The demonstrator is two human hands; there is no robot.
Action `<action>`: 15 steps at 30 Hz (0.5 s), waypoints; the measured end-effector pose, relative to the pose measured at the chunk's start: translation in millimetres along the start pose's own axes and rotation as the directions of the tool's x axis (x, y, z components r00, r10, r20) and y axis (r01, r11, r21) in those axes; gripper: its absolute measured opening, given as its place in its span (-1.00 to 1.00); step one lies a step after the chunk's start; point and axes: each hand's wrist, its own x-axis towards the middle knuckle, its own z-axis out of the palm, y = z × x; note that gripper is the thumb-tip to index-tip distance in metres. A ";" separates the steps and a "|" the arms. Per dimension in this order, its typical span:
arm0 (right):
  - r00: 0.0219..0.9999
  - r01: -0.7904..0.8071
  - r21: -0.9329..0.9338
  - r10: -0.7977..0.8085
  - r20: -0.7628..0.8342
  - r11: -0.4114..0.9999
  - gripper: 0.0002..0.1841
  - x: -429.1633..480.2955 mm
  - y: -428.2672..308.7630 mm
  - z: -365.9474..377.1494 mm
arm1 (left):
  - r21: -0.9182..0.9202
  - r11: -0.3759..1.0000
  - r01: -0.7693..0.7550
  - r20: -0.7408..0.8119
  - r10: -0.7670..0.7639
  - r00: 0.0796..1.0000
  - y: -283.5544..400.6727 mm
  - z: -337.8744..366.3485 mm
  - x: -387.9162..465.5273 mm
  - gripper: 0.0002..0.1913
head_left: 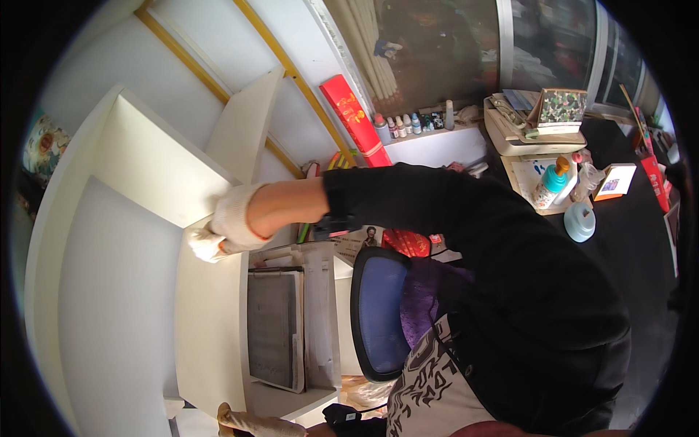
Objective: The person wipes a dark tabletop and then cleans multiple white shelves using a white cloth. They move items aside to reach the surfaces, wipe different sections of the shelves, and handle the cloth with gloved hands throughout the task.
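Note:
My right hand (232, 224), in a cream knit glove, reaches across to the white shelf unit. It presses a crumpled white cloth (205, 244) against a pale shelf board (210, 322), by the corner where an upright panel (164, 158) meets it. Low in the picture is my left hand (262, 425), also gloved, its finger end stained brownish. It lies near the lower end of the shelf and is partly cut off by the rim, so its grip is unclear. Beside the board, a compartment holds a clipboard with papers (276, 328) and a translucent file holder (322, 306).
A blue mesh chair (379, 317) stands between my body and the shelf. A long red box (355, 120) leans by the wall near small bottles (407, 125) on the sill. The black desk (611, 262) carries a printer (535, 134), a pump bottle (550, 185) and a light-blue container (579, 222).

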 end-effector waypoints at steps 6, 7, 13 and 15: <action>0.993 0.100 0.044 -0.102 0.059 0.994 -0.59 18.4 -1.0 -7.8 | 0.016 0.994 0.109 -0.069 -0.108 0.992 13.2 4.3 -3.6 -0.71; 0.993 0.112 0.037 -0.113 0.038 0.993 -0.60 12.3 1.9 -6.9 | 0.025 0.993 0.112 -0.066 -0.110 0.992 15.2 3.7 -3.6 -0.72; 0.998 0.058 0.009 -0.059 0.019 0.998 -0.60 -22.8 16.2 -5.3 | 0.012 0.999 0.031 -0.068 -0.030 0.997 10.8 1.5 -3.1 -0.72; 0.997 0.080 0.007 -0.079 -0.015 0.997 -0.62 -17.8 12.2 -9.1 | 0.010 1.000 0.019 -0.064 -0.018 0.998 8.8 0.9 -2.8 -0.73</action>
